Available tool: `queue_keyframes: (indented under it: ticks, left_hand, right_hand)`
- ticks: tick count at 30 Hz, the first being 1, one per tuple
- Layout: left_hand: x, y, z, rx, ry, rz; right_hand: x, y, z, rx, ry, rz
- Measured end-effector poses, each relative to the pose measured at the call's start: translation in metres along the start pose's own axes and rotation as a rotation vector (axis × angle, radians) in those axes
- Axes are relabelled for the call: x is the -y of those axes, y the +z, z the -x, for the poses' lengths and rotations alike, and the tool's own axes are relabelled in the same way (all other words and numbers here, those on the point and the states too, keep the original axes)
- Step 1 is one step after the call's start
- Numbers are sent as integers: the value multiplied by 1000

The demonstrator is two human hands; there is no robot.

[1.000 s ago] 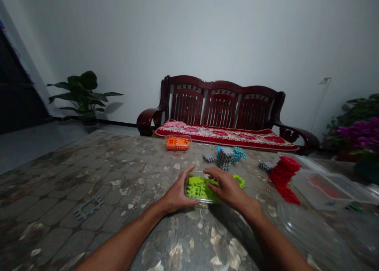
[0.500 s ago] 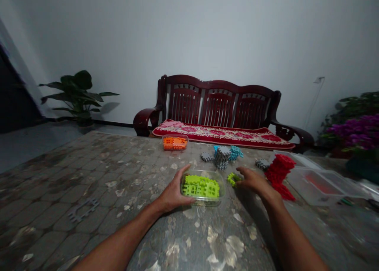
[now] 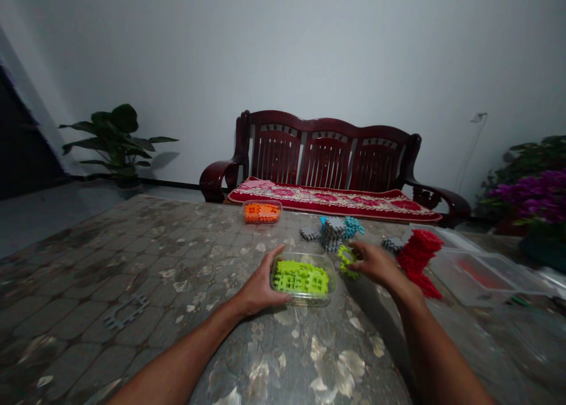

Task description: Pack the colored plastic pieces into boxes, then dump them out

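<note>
A clear plastic box (image 3: 331,281) stands on the table in front of me, with lime-green interlocking pieces (image 3: 300,277) lying in it. My left hand (image 3: 264,282) is closed around the box's left side, thumb at the near edge and fingers at the far edge. Just right of the box, my right hand (image 3: 374,263) pinches a lime-green notched ring piece (image 3: 347,262) between thumb and fingers. The ring is tilted up, its open middle showing, apart from the box.
A box of orange pieces (image 3: 262,212) sits at the back. Grey stacked pieces (image 3: 333,234), blue pieces (image 3: 352,226) and a red stack (image 3: 419,260) stand beyond and right of my right hand. A clear bin (image 3: 469,278) lies at right, a grey frame piece (image 3: 126,312) at left.
The lime-green ring piece, low by the table earlier, is now raised and tilted upright in my right hand. My left hand and the box have stayed in place.
</note>
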State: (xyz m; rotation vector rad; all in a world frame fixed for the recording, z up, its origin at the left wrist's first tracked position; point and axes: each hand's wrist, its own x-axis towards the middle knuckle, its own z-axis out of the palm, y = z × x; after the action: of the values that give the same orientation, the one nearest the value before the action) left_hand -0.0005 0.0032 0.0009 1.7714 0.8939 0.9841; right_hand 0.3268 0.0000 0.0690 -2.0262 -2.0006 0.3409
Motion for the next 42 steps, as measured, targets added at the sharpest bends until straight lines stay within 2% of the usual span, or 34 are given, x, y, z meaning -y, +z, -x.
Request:
queue_keyframes:
  ticks: [3, 5, 10, 15, 19, 22, 24, 30, 36, 39, 42]
  left_hand:
    - [-1, 1, 0, 9, -11, 37]
    - [-2, 1, 0, 7, -19, 50]
    - [-5, 2, 0, 6, -17, 49]
    - [-4, 1, 0, -1, -13, 19]
    - [-4, 1, 0, 0, -9, 14]
    - [-4, 1, 0, -7, -16, 1]
    - [-4, 1, 0, -12, -8, -15]
    - [-2, -1, 0, -6, -1, -12]
    - [-3, -1, 0, -8, 2, -28]
    - [-6, 0, 1, -4, 0, -15]
    - [-8, 0, 1, 1, -2, 1]
  right_hand:
    - [15, -6, 5, 2, -188, -202]
    - [27, -4, 9, 15, -275, -259]
    - [44, 11, 13, 10, -356, -225]
    - [25, 4, 7, 4, -298, -173]
    - [-1, -3, 1, 16, -101, -16]
    - [-14, 4, -1, 66, 53, 90]
    - [-18, 13, -1, 81, 95, 127]
    - [-16, 29, -1, 33, 70, 238]
    - [-14, 26, -4, 2, 61, 249]
    - [-5, 15, -2, -25, 3, 134]
    - [16, 3, 5, -72, -124, -68]
